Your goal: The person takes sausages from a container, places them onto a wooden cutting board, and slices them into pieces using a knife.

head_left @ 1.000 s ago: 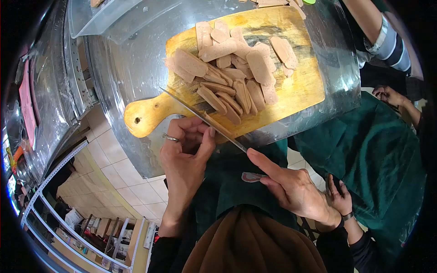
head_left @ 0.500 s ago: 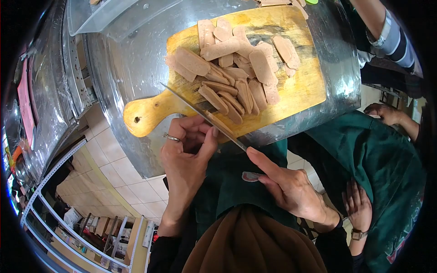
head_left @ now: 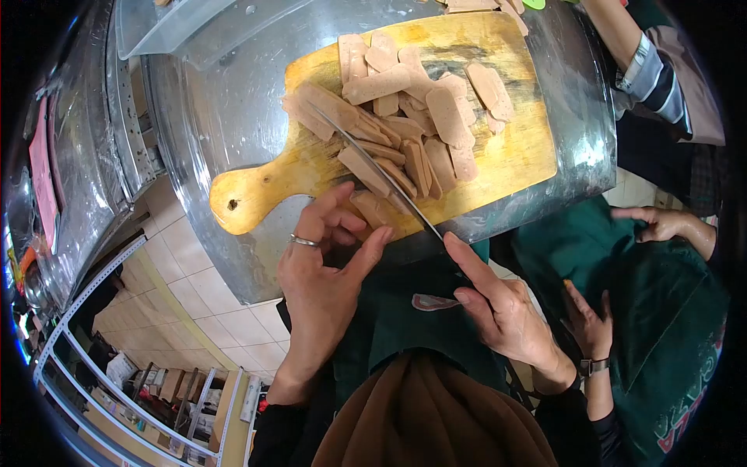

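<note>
My right hand (head_left: pixel 510 315) grips a knife (head_left: pixel 366 159), its forefinger laid along the blade's spine. The long blade slants up and left over flat, pinkish-brown, sausage-like slices (head_left: pixel 447 117) heaped on a yellow wooden cutting board (head_left: pixel 517 167). Nearby, my left hand (head_left: pixel 323 268), with a ring on one finger, is at the board's near edge. Its thumb and forefinger stand apart beside a single piece (head_left: pixel 373 212) of the same food. Whether the fingertips touch that piece is hard to tell.
The board rests on a shiny metal table (head_left: pixel 210 132), its handle (head_left: pixel 241 198) pointing left. A clear plastic container (head_left: pixel 187 35) stands at the back left. More slices (head_left: pixel 475 6) lie behind the board. Other people's hands (head_left: pixel 591 327) and sleeves (head_left: pixel 654 78) are close at the right.
The knife has moved up and right, from beside the near piece to over the heap. My left thumb and forefinger have spread apart. On the right, the co-worker's hands have shifted.
</note>
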Tool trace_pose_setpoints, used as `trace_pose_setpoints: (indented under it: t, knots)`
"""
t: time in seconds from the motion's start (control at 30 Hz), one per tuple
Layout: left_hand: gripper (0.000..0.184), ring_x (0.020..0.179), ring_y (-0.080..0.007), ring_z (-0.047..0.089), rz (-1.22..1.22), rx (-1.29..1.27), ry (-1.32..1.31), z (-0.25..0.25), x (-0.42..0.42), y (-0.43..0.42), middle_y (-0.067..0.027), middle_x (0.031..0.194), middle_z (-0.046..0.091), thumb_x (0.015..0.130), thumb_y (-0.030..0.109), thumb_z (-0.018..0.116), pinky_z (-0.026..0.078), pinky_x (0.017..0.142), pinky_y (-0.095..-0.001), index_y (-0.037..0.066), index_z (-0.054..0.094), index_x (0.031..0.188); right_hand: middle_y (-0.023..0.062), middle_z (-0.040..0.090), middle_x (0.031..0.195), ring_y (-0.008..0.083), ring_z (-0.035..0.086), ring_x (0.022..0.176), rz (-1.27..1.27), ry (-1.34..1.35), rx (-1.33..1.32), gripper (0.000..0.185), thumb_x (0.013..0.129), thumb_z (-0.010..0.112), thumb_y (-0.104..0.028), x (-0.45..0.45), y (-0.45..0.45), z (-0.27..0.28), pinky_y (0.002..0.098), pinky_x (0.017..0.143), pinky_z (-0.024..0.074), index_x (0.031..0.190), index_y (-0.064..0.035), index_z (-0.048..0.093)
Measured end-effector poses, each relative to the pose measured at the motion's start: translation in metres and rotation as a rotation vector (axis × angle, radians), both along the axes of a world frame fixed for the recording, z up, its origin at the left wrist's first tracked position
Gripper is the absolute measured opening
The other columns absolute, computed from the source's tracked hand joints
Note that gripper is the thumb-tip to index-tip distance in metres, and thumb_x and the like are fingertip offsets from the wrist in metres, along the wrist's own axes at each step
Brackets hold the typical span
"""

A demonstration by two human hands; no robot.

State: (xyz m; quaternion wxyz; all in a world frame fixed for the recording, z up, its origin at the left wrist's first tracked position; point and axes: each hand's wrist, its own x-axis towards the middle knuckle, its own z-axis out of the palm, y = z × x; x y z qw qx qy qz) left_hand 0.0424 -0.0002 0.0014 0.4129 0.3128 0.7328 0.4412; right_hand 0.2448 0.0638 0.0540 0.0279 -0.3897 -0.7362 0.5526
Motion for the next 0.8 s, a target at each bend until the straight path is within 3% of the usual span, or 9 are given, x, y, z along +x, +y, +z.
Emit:
trace_pose_setpoints:
  t: [0.2,0.4,0.5,0.8]
  knots:
    - [0.044,0.072,-0.0117,0.057,-0.077,0.06,0.27,-0.004,0.003,0.001,-0.0035,0.084,0.057,0.077,0.0,0.079,0.049,0.062,-0.027,0.004,0.062,0.118,0.0184,0.053,0.139,0.0427,0.064,0.097,-0.009,0.051,-0.008,0.059,0.093,0.056,0.001,0.004,-0.008,-0.003,0.0412,0.08,0.0547,0.149,-0.0069,0.038]
    - [0.046,0.074,-0.0126,0.057,-0.074,0.022,0.196,0.006,0.005,-0.003,-0.0039,0.088,0.058,0.079,-0.001,0.076,0.052,0.066,-0.0266,0.004,0.059,0.121,0.018,0.057,0.135,0.041,0.065,0.098,-0.01,0.088,0.0,0.057,0.096,0.054,-0.002,0.008,-0.013,-0.014,0.0413,0.079,0.0549,0.15,-0.0089,0.036]
    - [0.049,0.076,-0.0135,0.058,-0.021,0.038,0.109,0.006,0.008,-0.004,-0.0054,0.092,0.058,0.079,0.001,0.077,0.053,0.068,-0.0258,0.005,0.057,0.124,0.0174,0.056,0.136,0.0397,0.066,0.097,0.006,0.089,-0.124,0.057,0.098,0.053,-0.004,0.007,-0.013,-0.017,0.0405,0.079,0.0553,0.151,-0.0104,0.033]
    - [0.049,0.074,-0.0133,0.056,-0.049,-0.004,0.247,0.008,0.015,-0.003,-0.0066,0.097,0.056,0.081,0.001,0.077,0.055,0.069,-0.0265,0.005,0.057,0.125,0.0156,0.042,0.151,0.0429,0.046,0.128,-0.001,0.218,-0.142,0.056,0.103,0.046,-0.016,0.01,-0.013,-0.039,0.0423,0.106,0.0413,0.155,-0.0124,0.025]
